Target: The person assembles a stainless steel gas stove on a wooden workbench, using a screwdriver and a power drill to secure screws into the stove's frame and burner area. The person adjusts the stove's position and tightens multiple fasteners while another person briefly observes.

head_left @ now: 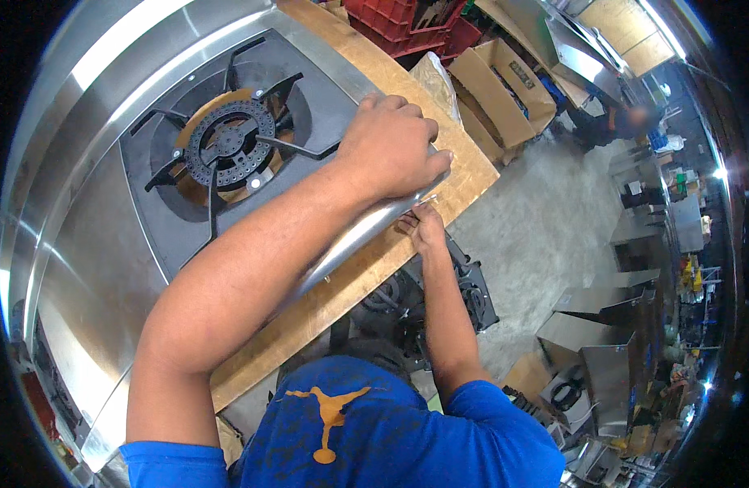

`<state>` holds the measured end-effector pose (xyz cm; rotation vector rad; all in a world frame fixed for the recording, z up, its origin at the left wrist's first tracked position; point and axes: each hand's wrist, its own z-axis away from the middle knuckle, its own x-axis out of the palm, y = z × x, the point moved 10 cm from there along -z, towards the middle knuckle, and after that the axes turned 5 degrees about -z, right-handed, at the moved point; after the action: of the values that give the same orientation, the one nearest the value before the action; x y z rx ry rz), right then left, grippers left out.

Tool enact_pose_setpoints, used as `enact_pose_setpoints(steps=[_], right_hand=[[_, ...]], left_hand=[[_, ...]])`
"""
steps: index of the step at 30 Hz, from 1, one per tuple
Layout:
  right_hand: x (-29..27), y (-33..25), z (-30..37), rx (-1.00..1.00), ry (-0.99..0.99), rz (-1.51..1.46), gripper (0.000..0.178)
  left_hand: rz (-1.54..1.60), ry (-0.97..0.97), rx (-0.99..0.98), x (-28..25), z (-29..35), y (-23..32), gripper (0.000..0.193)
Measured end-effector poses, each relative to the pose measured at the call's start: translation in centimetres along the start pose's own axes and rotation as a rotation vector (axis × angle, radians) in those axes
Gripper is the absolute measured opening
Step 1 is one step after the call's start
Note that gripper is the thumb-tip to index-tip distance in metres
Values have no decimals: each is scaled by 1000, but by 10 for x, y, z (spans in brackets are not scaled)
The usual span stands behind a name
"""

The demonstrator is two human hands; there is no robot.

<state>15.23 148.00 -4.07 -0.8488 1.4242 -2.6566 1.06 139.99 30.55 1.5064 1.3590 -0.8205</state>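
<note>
A stainless steel gas stove (90,293) lies on a wooden workbench (470,167). On its right part, a black burner plate carries a round burner (230,138) and a black pan support (297,149). My left hand (395,146) reaches across it, its fingers curled over the stove's right front corner. Below that corner, my right hand (424,229) has its fingers bent together at the front edge, beside a thin metal rod (428,198). Whatever lies between those fingertips is too small to tell. A short metal stub (327,278) sticks out farther left along the front.
Black stove parts (472,293) sit below the bench at the right. An open cardboard box (505,89) and red crates (403,24) stand beyond the bench. Grey concrete floor (545,220) extends to the right, toward sheet-metal panels (606,382) and a person (614,126) farther off.
</note>
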Motion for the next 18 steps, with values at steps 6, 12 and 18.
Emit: enact_pose_setpoints(steps=[6,12,18], right_hand=[[-4,-38,35,-317,93,86,25],[74,-43,109,-803,-135,1102,22],[100,-24,139,-991,-238,1257,33]], left_hand=[[8,-21,-28,2,0,-2,46],[5,-45,-28,4,-1,-2,47],[5,-20,-30,2,-1,-2,46]])
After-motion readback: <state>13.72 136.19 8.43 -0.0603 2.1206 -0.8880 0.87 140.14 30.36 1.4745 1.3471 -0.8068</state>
